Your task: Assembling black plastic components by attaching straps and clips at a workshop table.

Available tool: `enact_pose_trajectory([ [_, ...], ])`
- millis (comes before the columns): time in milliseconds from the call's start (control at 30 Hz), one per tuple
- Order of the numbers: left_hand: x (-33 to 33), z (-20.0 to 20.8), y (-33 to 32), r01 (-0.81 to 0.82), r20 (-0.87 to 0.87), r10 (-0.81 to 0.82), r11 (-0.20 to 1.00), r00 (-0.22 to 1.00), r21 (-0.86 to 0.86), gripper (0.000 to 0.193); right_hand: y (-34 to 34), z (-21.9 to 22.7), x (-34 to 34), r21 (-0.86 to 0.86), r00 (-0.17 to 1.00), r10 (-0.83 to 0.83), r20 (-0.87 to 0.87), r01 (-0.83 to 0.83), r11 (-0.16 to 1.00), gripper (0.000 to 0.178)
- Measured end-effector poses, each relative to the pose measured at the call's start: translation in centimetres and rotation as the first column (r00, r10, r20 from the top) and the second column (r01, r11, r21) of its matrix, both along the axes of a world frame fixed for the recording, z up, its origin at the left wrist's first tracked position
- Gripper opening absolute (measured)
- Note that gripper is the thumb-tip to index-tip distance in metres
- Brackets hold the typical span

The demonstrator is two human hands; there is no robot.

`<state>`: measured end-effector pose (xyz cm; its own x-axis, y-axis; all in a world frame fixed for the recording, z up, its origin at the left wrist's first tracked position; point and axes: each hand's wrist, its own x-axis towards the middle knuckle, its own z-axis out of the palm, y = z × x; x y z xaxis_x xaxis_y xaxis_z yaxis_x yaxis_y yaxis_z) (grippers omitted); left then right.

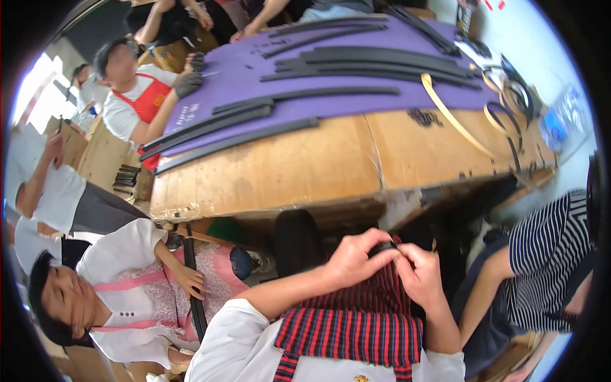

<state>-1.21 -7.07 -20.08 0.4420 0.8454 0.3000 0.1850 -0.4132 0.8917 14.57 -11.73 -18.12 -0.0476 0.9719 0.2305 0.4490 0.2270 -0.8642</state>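
Note:
Above my lap, in front of the red, black and blue striped apron (350,337), my two hands meet. My left hand (358,260) is closed, thumb and fingers pinching a black strip (386,246). Only a short curved bit of this strip shows; the fingers hide the rest. My right hand (418,270) pinches the same strip from the other side, its thumb close to the left thumb. Both hands are below the near edge of the table, touching neither it nor the strips on it.
Long black strips (382,60) lie on a purple sheet (235,70) over a cardboard-covered table (305,162). Tan and black bands (455,118) curl at its right, near a plastic bottle (563,118). Co-workers sit close on both sides; the left one holds a long black strip (194,286).

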Motion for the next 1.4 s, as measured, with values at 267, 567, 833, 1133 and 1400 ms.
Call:
enact_pose_trajectory([
  [267,0.1,0.0,-0.1,0.037,-0.020,-0.037,0.999,0.999,0.019,0.022,-0.1,-0.2,-0.3,-0.027,1.000,-0.024,-0.012,0.024,0.999,0.008],
  [567,0.0,2.2,0.0,0.103,0.036,-0.102,0.994,0.994,-0.039,0.025,2.7,-6.1,3.5,-0.355,0.973,-0.181,-0.144,0.120,0.927,0.012],
  [833,1.6,0.4,0.0,0.097,-0.071,-0.102,0.992,0.992,-0.078,0.065,-0.1,0.2,2.1,-0.166,0.922,0.030,-0.386,-0.102,0.981,0.030],
  [1133,1.6,-0.2,0.8,0.134,-0.153,-0.167,0.970,0.974,-0.203,0.065,0.7,-0.6,0.8,-0.144,0.899,0.000,-0.437,-0.071,0.987,0.023],
  [1400,0.8,-1.3,1.5,0.137,-0.150,-0.164,0.975,0.975,-0.173,0.064,2.0,-2.2,0.4,-0.236,0.857,-0.034,-0.514,-0.103,0.966,0.022],
])
